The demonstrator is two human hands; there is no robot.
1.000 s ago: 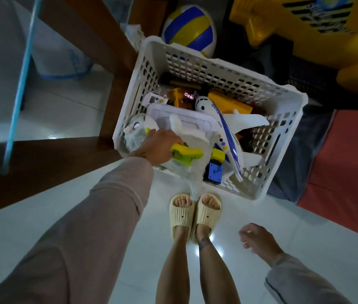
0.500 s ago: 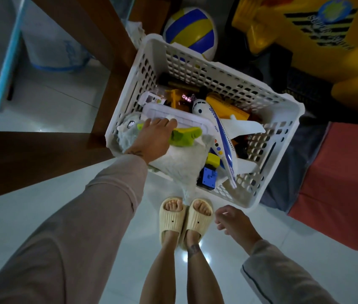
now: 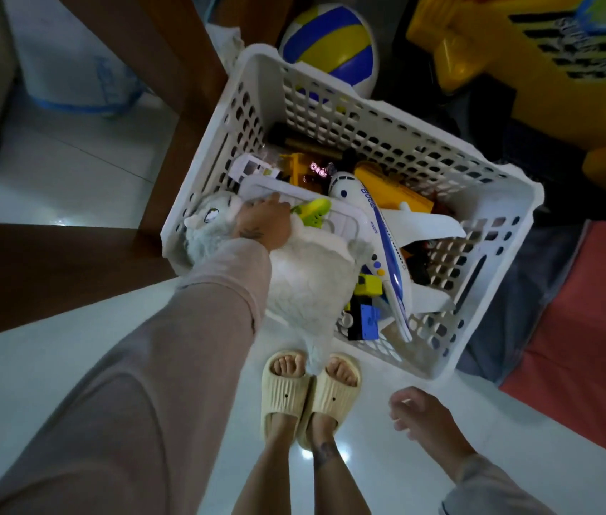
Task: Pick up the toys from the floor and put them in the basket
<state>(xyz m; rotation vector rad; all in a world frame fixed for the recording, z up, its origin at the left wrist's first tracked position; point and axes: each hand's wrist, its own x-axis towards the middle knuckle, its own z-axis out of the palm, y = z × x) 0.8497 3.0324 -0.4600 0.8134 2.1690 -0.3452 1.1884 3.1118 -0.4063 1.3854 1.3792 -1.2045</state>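
A white perforated basket point(image 3: 398, 139) stands on the floor in front of my feet. My left hand point(image 3: 262, 224) reaches over its near-left rim and grips a white plush toy point(image 3: 312, 280) with a green and yellow part point(image 3: 312, 211). The plush lies half inside the basket, and its tail hangs over the near rim toward my feet. Inside the basket lie a white and blue toy airplane point(image 3: 387, 236), yellow and blue blocks point(image 3: 366, 302) and other toys. My right hand point(image 3: 420, 414) hangs low at the right, fingers loosely curled, holding nothing.
A dark wooden table leg point(image 3: 179, 117) stands just left of the basket. A blue, yellow and white ball point(image 3: 327, 46) lies behind it. A large yellow ride-on toy point(image 3: 539, 68) is at the back right, a red mat point(image 3: 584, 336) at the right.
My left hand has pushed the plush toy farther into the basket, toward its left side. My right hand has stayed low at the right.
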